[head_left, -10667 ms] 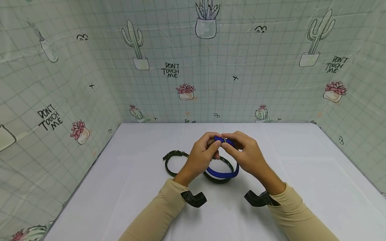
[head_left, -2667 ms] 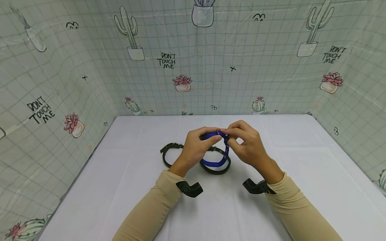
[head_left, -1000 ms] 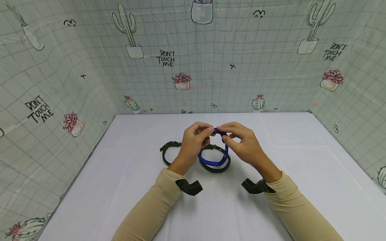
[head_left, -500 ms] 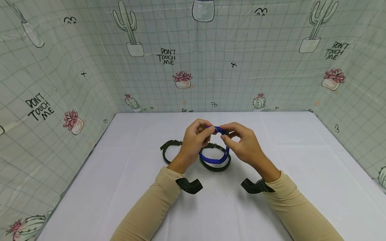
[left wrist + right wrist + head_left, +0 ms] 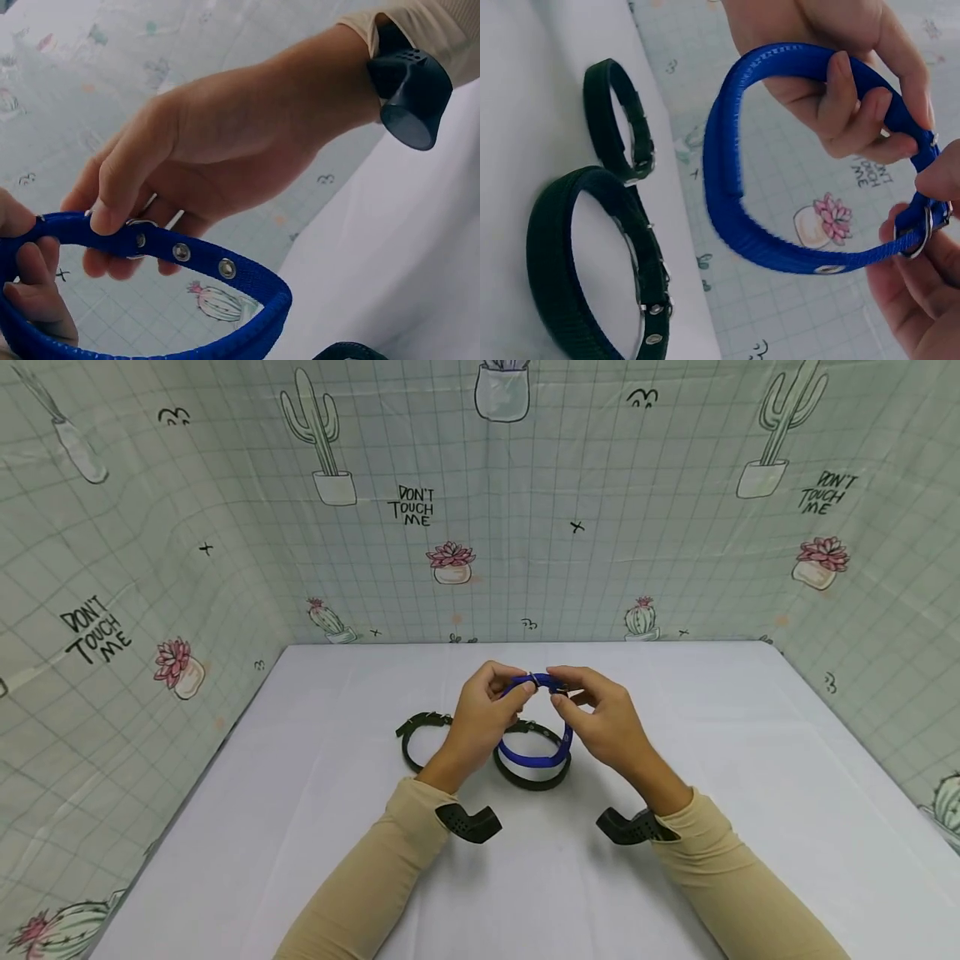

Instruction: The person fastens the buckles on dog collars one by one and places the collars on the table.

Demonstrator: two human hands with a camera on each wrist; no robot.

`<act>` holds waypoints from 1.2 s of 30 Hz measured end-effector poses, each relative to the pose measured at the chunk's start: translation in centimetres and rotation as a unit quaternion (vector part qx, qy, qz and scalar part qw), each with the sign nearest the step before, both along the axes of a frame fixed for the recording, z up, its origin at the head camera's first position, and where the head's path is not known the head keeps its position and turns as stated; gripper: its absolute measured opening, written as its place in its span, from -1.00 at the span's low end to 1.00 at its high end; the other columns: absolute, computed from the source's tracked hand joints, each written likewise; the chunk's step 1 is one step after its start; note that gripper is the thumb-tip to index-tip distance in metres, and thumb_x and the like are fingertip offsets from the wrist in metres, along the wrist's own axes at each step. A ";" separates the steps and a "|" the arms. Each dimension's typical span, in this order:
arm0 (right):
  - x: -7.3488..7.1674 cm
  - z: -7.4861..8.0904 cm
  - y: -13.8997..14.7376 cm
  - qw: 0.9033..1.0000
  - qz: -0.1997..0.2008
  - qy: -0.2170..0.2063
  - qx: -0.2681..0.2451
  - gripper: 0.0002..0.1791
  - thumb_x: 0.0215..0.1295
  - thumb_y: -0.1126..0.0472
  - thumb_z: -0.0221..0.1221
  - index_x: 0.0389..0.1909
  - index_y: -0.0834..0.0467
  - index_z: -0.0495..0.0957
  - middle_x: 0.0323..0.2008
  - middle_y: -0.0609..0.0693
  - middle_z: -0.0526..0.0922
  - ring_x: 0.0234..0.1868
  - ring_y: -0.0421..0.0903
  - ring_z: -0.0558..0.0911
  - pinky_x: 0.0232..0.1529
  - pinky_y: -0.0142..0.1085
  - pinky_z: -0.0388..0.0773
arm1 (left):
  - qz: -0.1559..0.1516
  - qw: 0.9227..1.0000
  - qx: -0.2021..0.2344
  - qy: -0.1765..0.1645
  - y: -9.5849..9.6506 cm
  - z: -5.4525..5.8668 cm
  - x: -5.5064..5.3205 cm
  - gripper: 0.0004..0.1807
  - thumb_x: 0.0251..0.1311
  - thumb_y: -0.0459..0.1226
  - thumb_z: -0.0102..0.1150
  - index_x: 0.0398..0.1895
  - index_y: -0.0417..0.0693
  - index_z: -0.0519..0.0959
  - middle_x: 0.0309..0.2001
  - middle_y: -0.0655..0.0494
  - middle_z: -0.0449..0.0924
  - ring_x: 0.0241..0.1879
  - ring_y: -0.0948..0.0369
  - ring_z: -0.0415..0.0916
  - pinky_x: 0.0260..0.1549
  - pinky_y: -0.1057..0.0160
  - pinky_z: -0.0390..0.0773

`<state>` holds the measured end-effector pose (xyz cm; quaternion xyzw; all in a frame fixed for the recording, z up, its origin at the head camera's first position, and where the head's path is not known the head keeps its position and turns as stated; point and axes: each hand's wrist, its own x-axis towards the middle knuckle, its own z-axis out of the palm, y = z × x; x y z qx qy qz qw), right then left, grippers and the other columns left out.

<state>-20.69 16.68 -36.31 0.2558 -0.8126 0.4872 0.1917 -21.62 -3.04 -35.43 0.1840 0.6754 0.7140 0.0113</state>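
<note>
A blue collar (image 5: pixel 536 762) with metal eyelets and a buckle hangs as a loop between both hands above the table. My left hand (image 5: pixel 480 710) pinches its upper strap with thumb and fingers; in the right wrist view this hand's fingers curl round the blue band. Opposite it, my right hand (image 5: pixel 603 718) holds the same strap near the metal ring and buckle (image 5: pixel 930 225). The left wrist view shows the right thumb pressing the strap beside the eyelets (image 5: pixel 181 251). Fingers partly cover the buckle, so whether it is fastened cannot be told.
Two dark green collars, one (image 5: pixel 532 785) below the blue loop and another (image 5: pixel 408 752) to its left, lie looped on the white table (image 5: pixel 337 860). A cloth backdrop (image 5: pixel 525 585) with cactus drawings rises behind and at both sides. Each wrist wears a black device (image 5: pixel 468 823).
Both hands keep hold of the blue collar throughout. Their grips on its upper strap have shifted since the earlier frames, and a metal ring shows between them now. The green collars stay put.
</note>
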 end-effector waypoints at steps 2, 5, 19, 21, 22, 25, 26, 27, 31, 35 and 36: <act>0.0 -0.1 0.1 1.000 -0.012 -0.018 0.006 -0.61 0.39 0.30 0.23 0.22 0.19 0.56 -0.01 0.03 0.68 -0.05 -0.07 0.64 -0.13 -0.37 0.59 | 0.012 1.000 0.018 -0.009 0.2 -0.1 0.0 -0.75 0.42 -0.27 0.18 0.04 -0.21 0.47 -0.17 -0.13 0.62 -0.37 0.23 0.41 -0.41 0.36 0.46; 0.0 -0.3 0.6 0.998 -0.029 -0.055 0.029 -0.59 0.40 0.25 0.23 0.24 0.16 0.54 -0.10 0.02 0.69 -0.12 -0.08 0.65 -0.22 -0.34 0.59 | 0.022 0.999 0.043 -0.024 0.7 -0.5 -0.1 -0.76 0.42 -0.28 0.17 0.04 -0.22 0.46 -0.17 -0.14 0.63 -0.40 0.24 0.38 -0.44 0.38 0.42; 0.2 -1.4 5.0 0.968 -0.032 -0.215 0.125 -0.58 0.43 0.11 0.21 0.20 0.23 0.53 -0.38 0.00 0.69 -0.48 0.11 0.67 -0.55 -0.17 0.59 | 0.046 0.993 0.072 -0.081 3.7 -2.5 0.2 -0.76 0.42 -0.25 0.19 0.03 -0.16 0.47 -0.13 -0.15 0.61 -0.38 0.23 0.41 -0.41 0.37 0.47; 0.1 -1.6 5.4 0.967 -0.028 -0.223 0.118 -0.60 0.44 0.10 0.21 0.15 0.26 0.56 -0.44 0.00 0.69 -0.51 0.12 0.66 -0.55 -0.15 0.59 | 0.048 0.993 0.070 -0.086 4.0 -2.6 0.2 -0.78 0.43 -0.25 0.18 0.03 -0.14 0.47 -0.13 -0.15 0.61 -0.38 0.24 0.42 -0.40 0.37 0.49; -0.1 -1.6 5.6 0.968 -0.024 -0.223 0.113 -0.60 0.44 0.10 0.20 0.13 0.28 0.58 -0.45 0.01 0.69 -0.52 0.13 0.65 -0.54 -0.12 0.59 | 0.050 0.992 0.072 -0.087 4.1 -2.7 0.1 -0.79 0.43 -0.26 0.18 0.02 -0.14 0.47 -0.13 -0.17 0.61 -0.38 0.23 0.43 -0.41 0.37 0.49; -0.5 -1.8 6.2 0.969 -0.014 -0.229 0.091 -0.60 0.44 0.08 0.20 0.09 0.30 0.61 -0.51 0.04 0.68 -0.56 0.12 0.62 -0.51 -0.07 0.57 | 0.054 0.992 0.071 -0.086 4.4 -2.8 -0.1 -0.81 0.43 -0.28 0.16 0.01 -0.14 0.48 -0.14 -0.15 0.62 -0.37 0.23 0.45 -0.41 0.37 0.50; -0.6 -1.9 6.4 0.969 -0.012 -0.235 0.081 -0.60 0.44 0.08 0.20 0.08 0.31 0.62 -0.53 0.06 0.67 -0.58 0.11 0.60 -0.50 -0.08 0.56 | 0.055 0.993 0.066 -0.086 4.4 -2.8 -0.2 -0.81 0.43 -0.27 0.16 0.01 -0.14 0.49 -0.15 -0.12 0.63 -0.37 0.23 0.47 -0.40 0.36 0.51; -0.6 -2.0 6.6 0.968 -0.009 -0.243 0.070 -0.61 0.44 0.09 0.20 0.07 0.32 0.62 -0.53 0.08 0.66 -0.58 0.10 0.59 -0.50 -0.08 0.56 | 0.054 0.993 0.058 -0.086 4.5 -2.9 -0.3 -0.80 0.43 -0.26 0.17 0.01 -0.14 0.49 -0.15 -0.11 0.64 -0.36 0.23 0.49 -0.38 0.33 0.52; -0.7 -2.8 7.3 0.959 0.003 -0.281 0.044 -0.64 0.44 0.15 0.17 0.01 0.38 0.63 -0.56 0.13 0.59 -0.59 0.05 0.55 -0.49 -0.15 0.54 | 0.053 0.996 -0.034 -0.057 4.3 -3.4 -0.4 -0.79 0.44 -0.20 0.18 0.01 -0.10 0.52 -0.19 0.06 0.68 -0.33 0.23 0.60 -0.28 0.21 0.62; -0.9 -3.0 7.9 0.953 0.004 -0.300 0.030 -0.66 0.44 0.18 0.15 -0.06 0.43 0.63 -0.59 0.10 0.50 -0.57 0.01 0.54 -0.51 -0.18 0.55 | 0.070 0.984 -0.162 0.001 4.0 -3.5 -0.2 -0.74 0.41 -0.14 0.21 0.06 -0.02 0.58 -0.23 0.20 0.66 -0.35 0.25 0.62 -0.33 0.20 0.63; -1.1 -2.9 8.1 0.953 -0.001 -0.302 0.028 -0.66 0.44 0.19 0.14 -0.07 0.43 0.63 -0.60 0.09 0.48 -0.57 -0.01 0.53 -0.51 -0.19 0.55 | 0.075 0.979 -0.191 0.013 3.9 -3.4 -0.2 -0.71 0.40 -0.13 0.22 0.09 0.01 0.59 -0.22 0.21 0.66 -0.35 0.27 0.62 -0.38 0.22 0.60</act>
